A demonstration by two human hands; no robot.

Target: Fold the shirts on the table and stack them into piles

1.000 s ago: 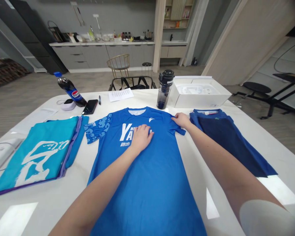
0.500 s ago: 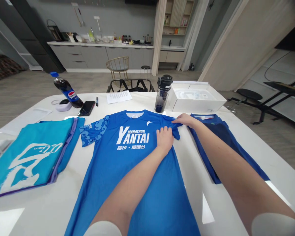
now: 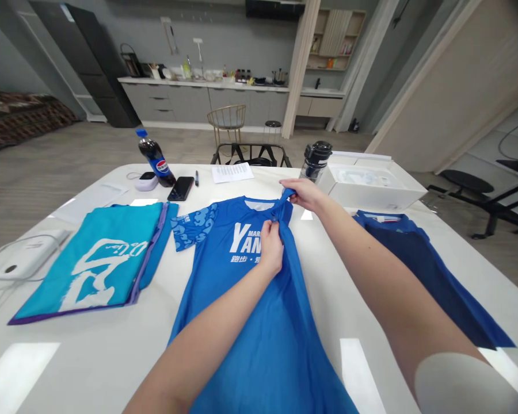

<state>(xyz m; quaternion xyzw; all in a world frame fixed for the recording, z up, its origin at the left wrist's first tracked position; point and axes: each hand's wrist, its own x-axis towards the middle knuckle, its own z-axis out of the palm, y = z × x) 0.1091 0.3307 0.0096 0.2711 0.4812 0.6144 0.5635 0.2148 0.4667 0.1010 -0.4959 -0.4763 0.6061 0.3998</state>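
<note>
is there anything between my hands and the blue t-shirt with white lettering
Nothing visible: your left hand and right hand both pinch the blue T-shirt directly. The black-lidded water bottle stands beyond the right hand, not between it and the fabric.

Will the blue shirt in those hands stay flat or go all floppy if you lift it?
Probably floppy: the shirt bunches into folds where the left hand and right hand grip it. Its cloth looks thin, so it's likely light.
</note>
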